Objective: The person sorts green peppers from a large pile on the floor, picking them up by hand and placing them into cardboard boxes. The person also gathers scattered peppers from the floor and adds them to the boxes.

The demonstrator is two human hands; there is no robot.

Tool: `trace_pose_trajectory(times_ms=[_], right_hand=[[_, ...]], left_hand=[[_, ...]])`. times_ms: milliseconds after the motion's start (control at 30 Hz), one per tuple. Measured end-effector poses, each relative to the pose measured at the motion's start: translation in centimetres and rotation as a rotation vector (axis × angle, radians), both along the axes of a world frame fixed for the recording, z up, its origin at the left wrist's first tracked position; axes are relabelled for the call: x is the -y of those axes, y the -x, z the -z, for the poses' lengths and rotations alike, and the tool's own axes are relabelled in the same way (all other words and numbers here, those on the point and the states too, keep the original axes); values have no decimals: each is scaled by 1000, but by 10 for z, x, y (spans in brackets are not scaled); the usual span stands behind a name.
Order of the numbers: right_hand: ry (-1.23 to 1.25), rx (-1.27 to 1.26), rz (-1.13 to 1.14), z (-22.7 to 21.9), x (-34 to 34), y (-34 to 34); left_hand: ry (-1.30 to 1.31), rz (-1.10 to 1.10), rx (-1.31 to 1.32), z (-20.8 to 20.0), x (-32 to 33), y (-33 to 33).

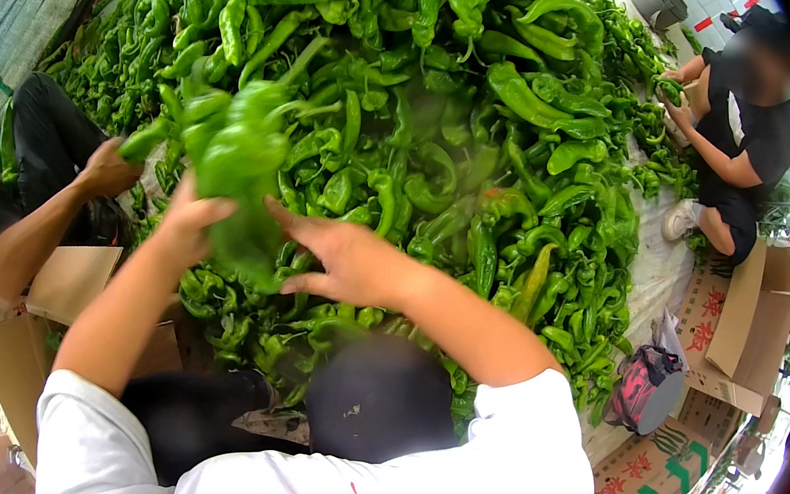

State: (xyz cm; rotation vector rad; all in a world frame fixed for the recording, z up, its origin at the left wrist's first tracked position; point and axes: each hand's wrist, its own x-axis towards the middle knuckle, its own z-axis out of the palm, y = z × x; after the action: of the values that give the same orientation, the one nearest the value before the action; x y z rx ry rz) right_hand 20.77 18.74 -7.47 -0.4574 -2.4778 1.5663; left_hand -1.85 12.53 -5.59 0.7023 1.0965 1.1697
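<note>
A big heap of long green peppers (447, 163) spreads in front of me. My left hand (188, 223) is closed on a bunch of green peppers (235, 149), lifted above the heap and smeared by motion. Beside the bunch, my right hand (348, 259) has its thumb and fingers spread, with nothing seen in it. Its fingertips come close to the bunch's right side; whether they touch it I cannot tell. One yellowish pepper (534, 279) lies among the green ones to the right.
To the left sits a person whose hand (110, 169) holds a pepper, near open cardboard boxes (75, 283). Another person (739, 134) handles peppers at the far right. Along the right stand an open carton (736, 320), a pink-and-black bag (646, 388) and a green-taped carton (649, 485).
</note>
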Motion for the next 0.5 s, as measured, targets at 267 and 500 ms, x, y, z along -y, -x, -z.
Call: trace_pose_trajectory(times_ms=[267,500], right_hand=[[-1036,642,1107,36,-194,-149],[-1035,749,935,65,-220,-157]], left_hand=[[198,-46,-1107,-124,285,205],[1249,551,-1551,-130,360,209]])
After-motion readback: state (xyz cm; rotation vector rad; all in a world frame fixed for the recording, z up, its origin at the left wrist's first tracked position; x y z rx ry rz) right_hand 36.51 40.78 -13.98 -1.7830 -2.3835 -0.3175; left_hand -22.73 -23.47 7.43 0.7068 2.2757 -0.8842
